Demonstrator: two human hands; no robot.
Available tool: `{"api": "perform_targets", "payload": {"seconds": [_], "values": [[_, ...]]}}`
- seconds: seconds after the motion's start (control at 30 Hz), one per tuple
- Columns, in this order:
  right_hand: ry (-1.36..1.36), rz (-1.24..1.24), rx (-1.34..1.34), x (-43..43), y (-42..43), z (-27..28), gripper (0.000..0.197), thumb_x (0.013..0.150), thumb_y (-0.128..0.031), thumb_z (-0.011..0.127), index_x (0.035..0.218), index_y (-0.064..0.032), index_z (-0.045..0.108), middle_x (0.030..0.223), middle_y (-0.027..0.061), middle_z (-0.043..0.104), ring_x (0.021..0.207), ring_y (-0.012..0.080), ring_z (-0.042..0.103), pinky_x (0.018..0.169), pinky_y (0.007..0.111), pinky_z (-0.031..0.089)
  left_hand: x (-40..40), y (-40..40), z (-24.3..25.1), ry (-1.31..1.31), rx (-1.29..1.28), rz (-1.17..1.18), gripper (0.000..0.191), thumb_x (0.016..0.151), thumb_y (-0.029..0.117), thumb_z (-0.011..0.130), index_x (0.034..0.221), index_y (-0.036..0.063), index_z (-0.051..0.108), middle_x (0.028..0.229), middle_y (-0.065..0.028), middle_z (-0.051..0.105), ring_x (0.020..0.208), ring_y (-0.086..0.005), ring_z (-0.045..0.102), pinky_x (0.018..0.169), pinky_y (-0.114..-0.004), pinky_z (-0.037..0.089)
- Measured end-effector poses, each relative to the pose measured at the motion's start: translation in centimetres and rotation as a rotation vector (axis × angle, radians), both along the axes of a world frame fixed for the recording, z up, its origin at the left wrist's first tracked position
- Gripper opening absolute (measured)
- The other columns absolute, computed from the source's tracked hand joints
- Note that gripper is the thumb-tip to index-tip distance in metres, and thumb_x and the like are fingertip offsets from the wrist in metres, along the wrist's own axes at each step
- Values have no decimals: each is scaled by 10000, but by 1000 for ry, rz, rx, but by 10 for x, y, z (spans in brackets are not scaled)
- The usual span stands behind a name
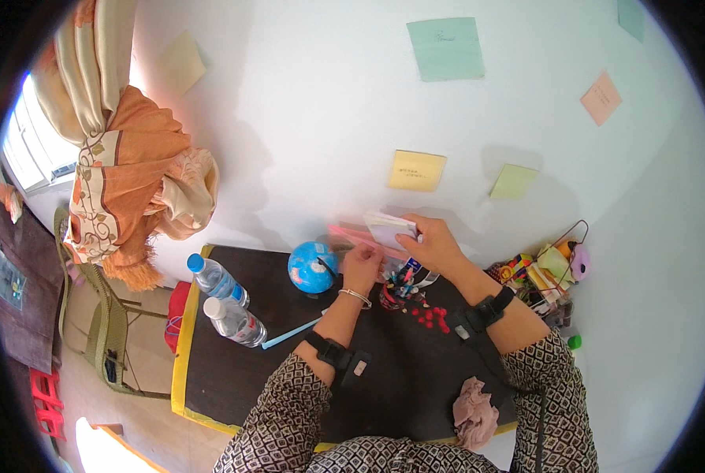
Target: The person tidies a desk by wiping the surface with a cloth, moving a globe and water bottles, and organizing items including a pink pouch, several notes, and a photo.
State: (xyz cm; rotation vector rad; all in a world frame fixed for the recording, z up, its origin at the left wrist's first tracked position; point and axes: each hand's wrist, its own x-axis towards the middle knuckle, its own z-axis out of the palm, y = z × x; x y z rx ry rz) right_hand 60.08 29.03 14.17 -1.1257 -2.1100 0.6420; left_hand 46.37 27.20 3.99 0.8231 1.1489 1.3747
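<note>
My right hand (438, 243) grips a stack of pale paper notes (389, 229) between thumb and fingers. Beside it, my left hand (362, 266) is at a translucent pink holder (358, 235); the fingers are partly hidden and blurred, so its grip is unclear. The pink holder stands behind the hands against the wall. A small blue globe (312, 267) is just left of my left hand. Below the hands, a pen holder full of pens (398, 291) stands on the dark table (388, 378), with small red objects (434, 319) near it.
Two plastic bottles (225, 285) and a light blue stick (290, 333) lie to the left. A crumpled pink cloth (475, 414) is at the front right edge. A filled wire basket (544, 272) stands at right. Sticky notes (417, 171) are on the wall; a curtain (142, 165) hangs at left.
</note>
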Motion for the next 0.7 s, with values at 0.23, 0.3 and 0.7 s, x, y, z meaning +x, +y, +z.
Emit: {"api": "perform_targets", "payload": {"seconds": [0.23,0.3,0.7], "values": [[-301,118,237,24,33,-13,320,726,-248,643,997,-78,625,774,165,619,651,289,586,610,357,467,12,10,-12,4,183,-62,84,811,92,572,769,23,596,679,-15,574,568,-90,503,502,-220,410],[-465,134,-41,15,43,-32,363,679,-334,675,960,-106,638,762,171,617,682,340,590,623,404,471,8,6,-15,-68,119,-78,86,819,79,559,767,32,610,687,10,560,590,-84,487,519,-217,394],[-494,90,130,-7,49,-32,275,630,-125,646,902,-92,616,871,171,609,858,344,574,742,427,461,-3,-5,-15,24,139,-107,142,852,145,581,741,57,565,598,-2,545,503,-69,474,461,-203,360]]}}
